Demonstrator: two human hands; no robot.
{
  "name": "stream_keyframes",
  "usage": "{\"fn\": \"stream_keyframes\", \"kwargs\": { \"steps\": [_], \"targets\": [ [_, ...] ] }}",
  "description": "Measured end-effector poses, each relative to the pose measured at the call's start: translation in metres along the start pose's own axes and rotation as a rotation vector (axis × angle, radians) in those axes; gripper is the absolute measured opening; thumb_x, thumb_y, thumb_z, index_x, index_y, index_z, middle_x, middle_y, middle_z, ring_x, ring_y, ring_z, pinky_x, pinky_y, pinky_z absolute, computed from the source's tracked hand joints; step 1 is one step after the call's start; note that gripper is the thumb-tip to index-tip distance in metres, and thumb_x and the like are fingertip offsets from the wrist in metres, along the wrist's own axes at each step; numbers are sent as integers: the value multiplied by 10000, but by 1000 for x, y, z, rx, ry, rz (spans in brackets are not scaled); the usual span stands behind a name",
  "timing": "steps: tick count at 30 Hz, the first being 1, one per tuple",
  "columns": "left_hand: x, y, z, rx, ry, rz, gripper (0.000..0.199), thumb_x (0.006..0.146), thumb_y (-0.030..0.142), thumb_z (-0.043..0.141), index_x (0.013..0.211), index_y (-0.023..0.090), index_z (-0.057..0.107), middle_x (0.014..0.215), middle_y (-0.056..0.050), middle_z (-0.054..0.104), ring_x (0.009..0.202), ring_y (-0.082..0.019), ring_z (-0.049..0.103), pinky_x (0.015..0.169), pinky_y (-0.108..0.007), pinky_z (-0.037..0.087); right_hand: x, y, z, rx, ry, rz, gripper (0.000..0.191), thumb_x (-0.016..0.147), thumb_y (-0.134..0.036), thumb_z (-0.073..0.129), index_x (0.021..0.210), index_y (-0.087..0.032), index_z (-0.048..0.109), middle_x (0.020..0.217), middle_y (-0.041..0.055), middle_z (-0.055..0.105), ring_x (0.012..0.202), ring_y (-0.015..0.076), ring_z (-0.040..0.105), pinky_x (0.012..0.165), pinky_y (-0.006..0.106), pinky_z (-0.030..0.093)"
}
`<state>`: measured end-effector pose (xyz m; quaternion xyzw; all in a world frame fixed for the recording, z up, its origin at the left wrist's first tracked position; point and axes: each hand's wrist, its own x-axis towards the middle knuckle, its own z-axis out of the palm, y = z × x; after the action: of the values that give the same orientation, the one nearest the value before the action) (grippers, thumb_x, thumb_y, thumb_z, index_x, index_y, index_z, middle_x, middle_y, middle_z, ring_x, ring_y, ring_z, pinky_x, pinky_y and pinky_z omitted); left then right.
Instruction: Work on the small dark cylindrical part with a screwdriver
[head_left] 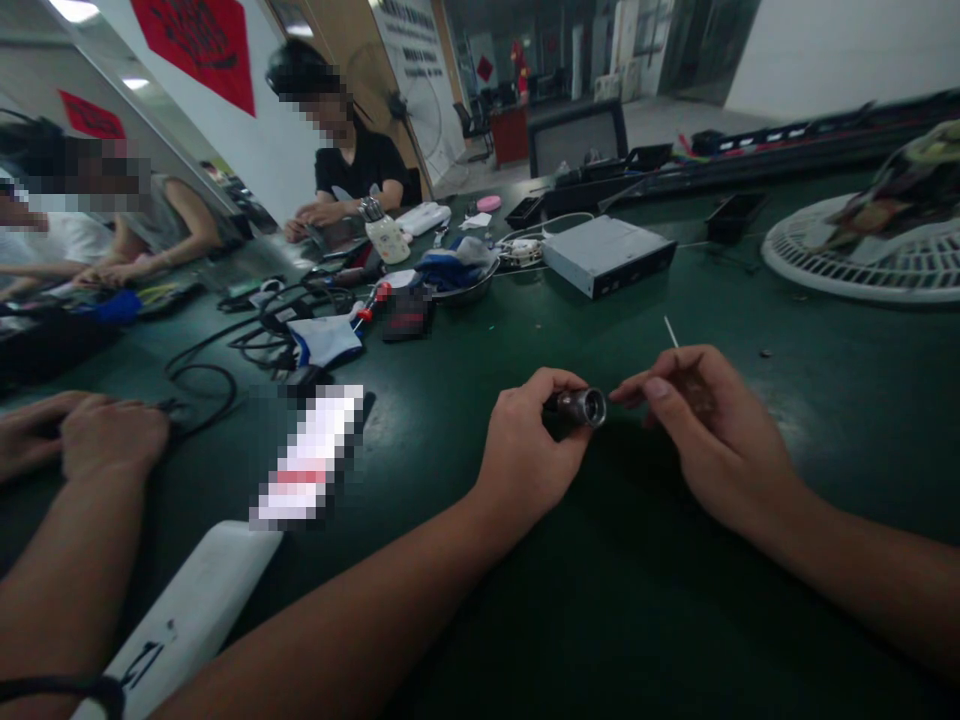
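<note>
My left hand (529, 440) is wrapped round a dark cylindrical object (581, 407), whose round metal-rimmed open end points to the right and toward me. Just to its right, my right hand (709, 430) is curled with its fingertips near that open end. A thin white stick (670, 331) rises from behind the right hand's fingers, which appear closed on it; its lower part is hidden. Both hands are above the dark green table (645, 620).
Another person's hands (112, 435) are at the left, near a phone (311, 460) and a white case (195, 600). Cables, cloths and a grey disc drive (607, 250) lie farther back. A white fan grille (862, 250) is at right. Two people sit across the table.
</note>
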<state>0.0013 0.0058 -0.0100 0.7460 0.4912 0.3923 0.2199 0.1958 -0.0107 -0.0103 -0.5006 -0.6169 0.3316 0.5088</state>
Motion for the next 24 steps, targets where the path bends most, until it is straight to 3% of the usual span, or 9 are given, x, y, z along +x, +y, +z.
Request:
{"fn": "stream_keyframes", "kwargs": {
  "steps": [4, 10, 15, 24],
  "targets": [
    [2, -5, 0, -32, 88, -74, 237, 861, 156, 751, 1068, 230, 662, 986, -24, 750, 901, -195, 706, 827, -368, 585, -3, -2, -3, 126, 30, -86, 347, 1071, -531, 489, 1166, -267, 694, 958, 63, 728, 867, 225, 691, 717, 367, 537],
    [3, -5, -1, 21, 104, -150, 272, 842, 110, 744, 1066, 234, 652, 1015, -29, 745, 965, -223, 695, 886, -431, 565, -7, 0, -9, 238, -25, -317, 463, 1077, -515, 456, 906, -251, 795, 917, 83, 705, 867, 236, 639, 701, 368, 479],
    [2, -6, 1, 23, 47, -89, 267, 836, 133, 759, 1061, 238, 663, 1012, -29, 743, 968, -227, 685, 864, -420, 550, -7, -6, -8, 210, -19, -282, 438, 1061, -530, 498, 904, -244, 790, 900, 69, 708, 798, 215, 625, 691, 362, 477],
    [0, -3, -1, 42, 64, -68, 244, 841, 124, 742, 1039, 246, 671, 987, -13, 741, 932, -207, 680, 848, -397, 539, -3, -6, -7, 138, 15, -220, 447, 1084, -493, 470, 835, -250, 750, 845, 50, 695, 755, 192, 610, 674, 347, 454]
  ]
}}
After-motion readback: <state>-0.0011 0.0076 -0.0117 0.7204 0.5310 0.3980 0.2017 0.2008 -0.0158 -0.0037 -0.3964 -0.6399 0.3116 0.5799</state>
